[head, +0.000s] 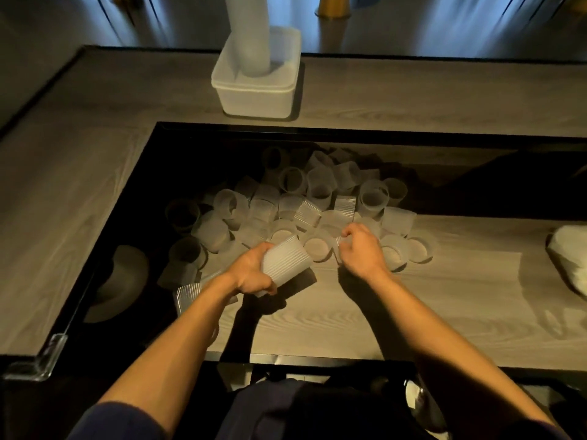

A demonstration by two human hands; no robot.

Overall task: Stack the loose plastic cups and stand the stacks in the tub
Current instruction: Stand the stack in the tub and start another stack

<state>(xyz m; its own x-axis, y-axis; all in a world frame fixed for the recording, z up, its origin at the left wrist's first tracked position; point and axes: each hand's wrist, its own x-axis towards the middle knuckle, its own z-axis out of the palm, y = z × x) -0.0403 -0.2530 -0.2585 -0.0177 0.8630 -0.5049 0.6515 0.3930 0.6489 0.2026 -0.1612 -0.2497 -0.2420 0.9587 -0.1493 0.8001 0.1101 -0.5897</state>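
A heap of several loose clear plastic cups (295, 204) lies on the dark and wood-grain tabletop in front of me. My left hand (251, 274) grips a short ribbed stack of cups (286, 262), tilted with its mouth toward the upper left. To its right, my right hand (359, 249) pinches the rim of a single cup (338, 242) at the near edge of the heap. At the back stands the white tub (257, 93), with a tall stack of cups (251, 36) upright inside it.
A ribbed cup (187, 295) lies beside my left forearm. A round beige object (127, 281) sits at the left on the dark surface. A white crumpled bag (571, 255) lies at the right edge. A clear corner guard (38, 360) marks the table's front left corner.
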